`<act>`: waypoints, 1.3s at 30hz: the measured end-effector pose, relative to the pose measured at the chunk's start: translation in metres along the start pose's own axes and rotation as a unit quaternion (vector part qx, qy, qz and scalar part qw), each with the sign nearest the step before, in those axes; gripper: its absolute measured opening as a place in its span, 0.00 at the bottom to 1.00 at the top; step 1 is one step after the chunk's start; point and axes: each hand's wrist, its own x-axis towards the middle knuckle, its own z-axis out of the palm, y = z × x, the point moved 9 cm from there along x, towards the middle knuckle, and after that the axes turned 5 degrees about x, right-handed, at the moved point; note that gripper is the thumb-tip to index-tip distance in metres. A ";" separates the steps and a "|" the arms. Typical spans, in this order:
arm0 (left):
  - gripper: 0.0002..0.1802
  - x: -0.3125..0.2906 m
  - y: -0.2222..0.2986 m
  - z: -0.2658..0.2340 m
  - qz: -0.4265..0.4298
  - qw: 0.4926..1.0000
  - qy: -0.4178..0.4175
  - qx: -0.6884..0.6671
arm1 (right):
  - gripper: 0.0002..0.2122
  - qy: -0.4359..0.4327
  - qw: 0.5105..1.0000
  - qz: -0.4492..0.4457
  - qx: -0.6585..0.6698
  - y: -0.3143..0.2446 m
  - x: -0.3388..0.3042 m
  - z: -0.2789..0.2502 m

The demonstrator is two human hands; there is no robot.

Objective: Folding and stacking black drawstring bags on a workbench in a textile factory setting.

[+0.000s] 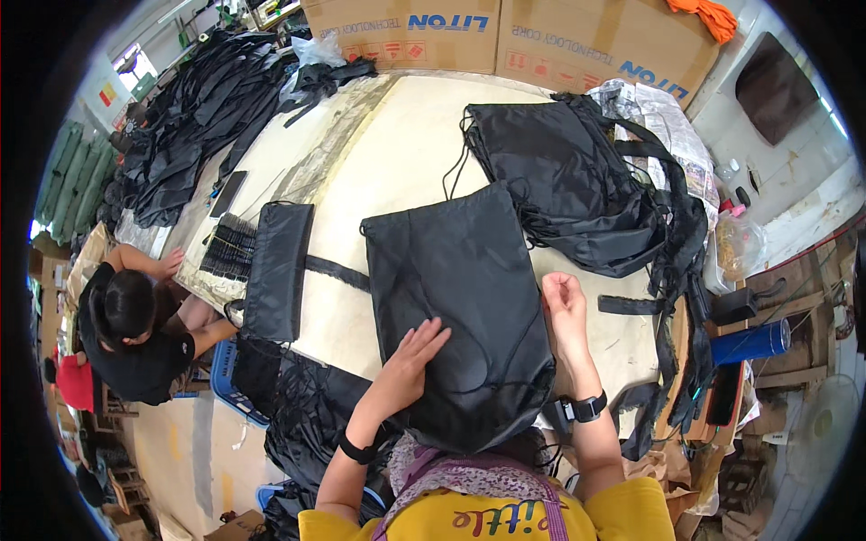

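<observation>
A black drawstring bag (460,288) lies flat on the pale table in front of me, its lower end reaching over the near edge toward my body. My left hand (417,361) rests on the bag's left half, palm down with its fingers stretched out. A thin cord runs in a loose curve across the fabric. Just off the bag's right edge, my right hand (566,311) is raised with its fingertips pressed together. Whatever may be between those fingertips is too small to see. A folded black bag (280,270) lies to the left of the flat one.
A pile of black drawstring bags (568,180) lies at the far right, with black straps (677,207) beside it. Blue cylinder (750,343) sits at right. Large cardboard boxes (406,36) line the back. At left, a co-worker (135,316) sits by a blue basket (236,383).
</observation>
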 end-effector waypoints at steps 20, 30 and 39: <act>0.31 -0.033 -0.018 -0.021 -0.066 0.997 0.025 0.004 | 0.14 -0.075 0.864 -0.083 -0.491 0.004 0.030 0.033; 0.31 -0.032 -0.017 -0.023 -0.062 0.997 0.040 0.008 | 0.14 -0.039 0.772 -0.153 -0.615 -0.006 0.024 0.047; 0.31 -0.024 -0.014 -0.019 -0.047 0.998 0.034 0.015 | 0.12 -0.073 0.987 0.012 -0.142 -0.010 0.031 0.005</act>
